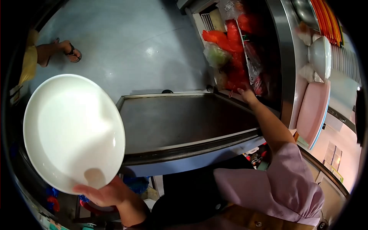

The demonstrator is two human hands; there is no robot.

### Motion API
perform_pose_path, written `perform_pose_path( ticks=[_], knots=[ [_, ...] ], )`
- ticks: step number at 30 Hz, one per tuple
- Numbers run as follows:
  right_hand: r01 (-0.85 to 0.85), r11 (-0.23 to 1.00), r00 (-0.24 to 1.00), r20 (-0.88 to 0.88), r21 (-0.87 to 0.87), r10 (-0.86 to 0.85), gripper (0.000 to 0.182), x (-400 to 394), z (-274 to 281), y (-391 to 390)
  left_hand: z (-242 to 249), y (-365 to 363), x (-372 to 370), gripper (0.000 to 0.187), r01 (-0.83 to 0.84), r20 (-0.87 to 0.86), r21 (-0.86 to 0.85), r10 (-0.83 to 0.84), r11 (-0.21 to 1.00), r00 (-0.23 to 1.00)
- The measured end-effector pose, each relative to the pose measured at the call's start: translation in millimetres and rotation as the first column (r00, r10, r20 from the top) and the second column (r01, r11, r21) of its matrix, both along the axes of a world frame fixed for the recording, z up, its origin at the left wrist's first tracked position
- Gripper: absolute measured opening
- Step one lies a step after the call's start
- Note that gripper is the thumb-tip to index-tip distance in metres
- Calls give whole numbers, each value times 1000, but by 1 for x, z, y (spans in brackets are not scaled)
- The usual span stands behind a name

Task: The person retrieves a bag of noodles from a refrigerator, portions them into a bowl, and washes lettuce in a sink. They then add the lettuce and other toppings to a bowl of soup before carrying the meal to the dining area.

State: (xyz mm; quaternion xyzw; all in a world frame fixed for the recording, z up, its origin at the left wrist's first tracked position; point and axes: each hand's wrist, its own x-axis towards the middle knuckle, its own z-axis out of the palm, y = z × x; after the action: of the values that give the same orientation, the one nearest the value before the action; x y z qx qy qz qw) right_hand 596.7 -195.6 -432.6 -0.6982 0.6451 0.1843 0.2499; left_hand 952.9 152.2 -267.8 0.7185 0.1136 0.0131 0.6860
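A large oval white plate (73, 130) is tilted up at the left, its glossy inner face toward me. My left hand (103, 193) grips its lower rim, thumb over the edge. On the other side, my right hand (247, 94) reaches into an open fridge, right at the lower end of red plastic bags (234, 57). One digit of it is stretched out; the others are largely hidden. Beside the red bags lies a pale green vegetable in clear plastic (217, 55). The open fridge door (184, 119) spans the space between my arms.
A metal counter (289, 57) above the fridge carries a white bowl (320, 57), pink trays (312, 111), stacked white plates (345, 63) and orange and yellow dishes (327, 21). Another person's sandalled foot (73, 53) is on the grey floor (142, 50) at upper left.
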Motion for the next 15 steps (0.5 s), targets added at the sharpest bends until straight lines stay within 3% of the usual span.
perform_pose_path(
  ticks=[1,2,4,5,8,11,13,14,15],
  knots=[
    [-61,997,998,-21,-53,60,49,-23,-16,-12,-1,2,-2,62,5,39,130,-11,992,999],
    [-61,996,998,-27,-58,59,49,-21,-12,-14,-2,5,-4,62,6,34,125,-11,992,999],
    [-58,974,983,-183,-221,17,47,-7,4,-13,0,9,-3,62,23,18,-90,-21,996,1000],
    [-61,973,984,-178,-221,21,47,-1,9,-14,5,2,-4,63,-12,20,-13,12,1000,1000],
    [-64,992,971,-236,-108,37,51,5,13,-25,6,8,-7,64,-44,-15,-31,43,999,999],
    [-178,975,954,-266,-135,137,51,9,-1,-32,0,35,-16,62,-28,-105,-173,9,985,994],
    [-199,980,966,-171,-24,192,52,22,-13,-38,-6,57,-22,62,-65,-161,-236,27,969,987],
    [-201,979,967,-167,-27,194,52,28,-20,-39,-18,81,-24,58,42,1,63,-42,997,999],
    [-238,971,962,-137,-12,234,52,34,-28,-39,-30,103,-23,54,94,135,372,-154,923,979]
  ],
)
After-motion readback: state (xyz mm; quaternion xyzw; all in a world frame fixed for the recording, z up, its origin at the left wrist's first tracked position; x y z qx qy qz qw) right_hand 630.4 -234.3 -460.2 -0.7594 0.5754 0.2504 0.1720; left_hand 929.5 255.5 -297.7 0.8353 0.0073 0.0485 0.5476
